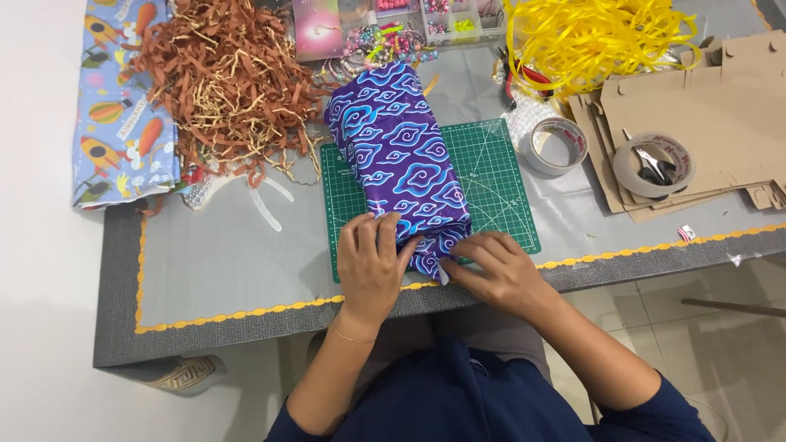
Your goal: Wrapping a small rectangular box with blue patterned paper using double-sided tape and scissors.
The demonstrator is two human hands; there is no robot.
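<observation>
Head view: both hands pressed the near end of a purple, cloud-patterned wrapped box point(401, 160) lying on a green cutting mat point(495, 184) on the grey bench point(229, 262). Left hand point(372, 262) lay flat; right hand point(495, 270) pinched the paper fold. Tape rolls point(555, 146) sat right of the mat.

On the grey desk point(229, 270), a green cutting mat point(499, 188) lies near the centre. Brown paper shreds point(229, 78) heap at eleven o'clock, with patterned gift paper point(115, 123) left of them. Yellow ribbon point(589, 37) piles at one o'clock. Flat cardboard pieces point(720, 123) and two tape rolls point(557, 146) sit at two o'clock.
</observation>
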